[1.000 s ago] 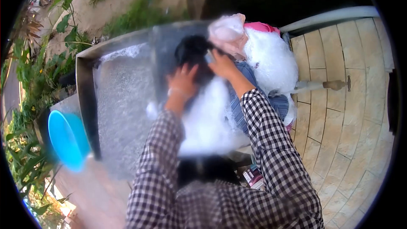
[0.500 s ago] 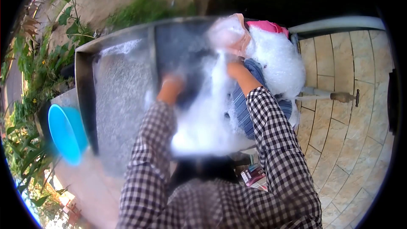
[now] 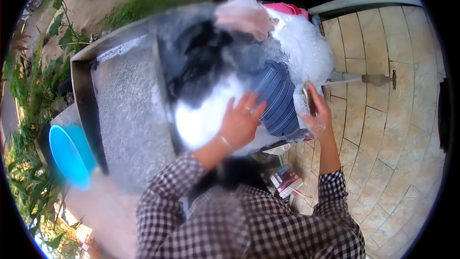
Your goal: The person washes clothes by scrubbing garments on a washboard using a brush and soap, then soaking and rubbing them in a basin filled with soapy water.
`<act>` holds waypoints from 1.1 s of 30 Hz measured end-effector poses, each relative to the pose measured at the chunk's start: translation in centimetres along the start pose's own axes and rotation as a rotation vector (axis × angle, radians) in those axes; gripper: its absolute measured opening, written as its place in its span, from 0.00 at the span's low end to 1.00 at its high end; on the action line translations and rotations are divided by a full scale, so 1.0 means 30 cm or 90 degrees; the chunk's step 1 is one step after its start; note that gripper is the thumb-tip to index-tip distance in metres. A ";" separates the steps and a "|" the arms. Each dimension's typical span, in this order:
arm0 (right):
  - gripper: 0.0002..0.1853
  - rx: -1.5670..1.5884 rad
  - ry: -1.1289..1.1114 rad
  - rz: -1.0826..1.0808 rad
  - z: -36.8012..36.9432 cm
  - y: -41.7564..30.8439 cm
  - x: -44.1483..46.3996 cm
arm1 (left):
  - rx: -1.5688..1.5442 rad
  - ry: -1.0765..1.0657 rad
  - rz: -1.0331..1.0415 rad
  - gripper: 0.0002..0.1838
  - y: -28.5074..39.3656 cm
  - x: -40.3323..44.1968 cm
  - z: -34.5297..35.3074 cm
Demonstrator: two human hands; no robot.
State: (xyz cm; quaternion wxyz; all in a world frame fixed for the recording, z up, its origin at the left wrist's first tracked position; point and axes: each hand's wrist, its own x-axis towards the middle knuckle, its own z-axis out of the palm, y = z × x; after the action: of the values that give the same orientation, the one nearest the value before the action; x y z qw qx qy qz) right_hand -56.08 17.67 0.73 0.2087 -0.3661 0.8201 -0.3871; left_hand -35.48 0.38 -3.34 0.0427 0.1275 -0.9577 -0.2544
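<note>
Fingers spread, my left hand (image 3: 240, 123) lies over white suds at the edge of a blue striped garment (image 3: 275, 100). It holds nothing. At the garment's right side, my right hand (image 3: 320, 115) is closed around a small, flat, oval thing (image 3: 306, 98) that looks like a scrub brush; its far side is hidden. Dark wet cloth (image 3: 203, 57) lies in the basin, half under suds (image 3: 203, 123). Behind it is a foamy pale pink cloth (image 3: 244, 17), blurred.
On the left the basin has a grey water-filled compartment (image 3: 127, 100) behind a divider (image 3: 160, 72). A blue tub (image 3: 72, 156) stands beside it. A tap (image 3: 381, 79) projects over tiles (image 3: 364, 129) at right. Foam-covered laundry (image 3: 304, 48) and small packets (image 3: 286, 182) are nearby.
My right hand has moved right and towards me and now shows the oval thing in its grip. My left hand has moved from the dark cloth to the suds near the striped garment.
</note>
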 end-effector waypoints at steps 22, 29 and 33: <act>0.30 0.031 -0.247 0.181 0.645 0.389 0.326 | 0.280 -0.472 -0.317 0.25 -0.387 0.319 0.018; 0.33 -0.158 -0.401 0.106 0.731 0.335 0.400 | 0.350 -0.568 -0.356 0.28 -0.489 0.253 0.027; 0.35 -0.181 -0.443 0.076 0.720 0.332 0.413 | 0.313 -0.643 -0.398 0.31 -0.520 0.220 0.042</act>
State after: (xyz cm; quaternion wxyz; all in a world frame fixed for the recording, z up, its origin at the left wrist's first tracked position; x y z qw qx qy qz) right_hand -54.94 2.11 -21.08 0.4439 -0.4526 0.7656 -0.1092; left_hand -38.56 -13.85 -12.09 -0.5202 0.2709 -0.8079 -0.0569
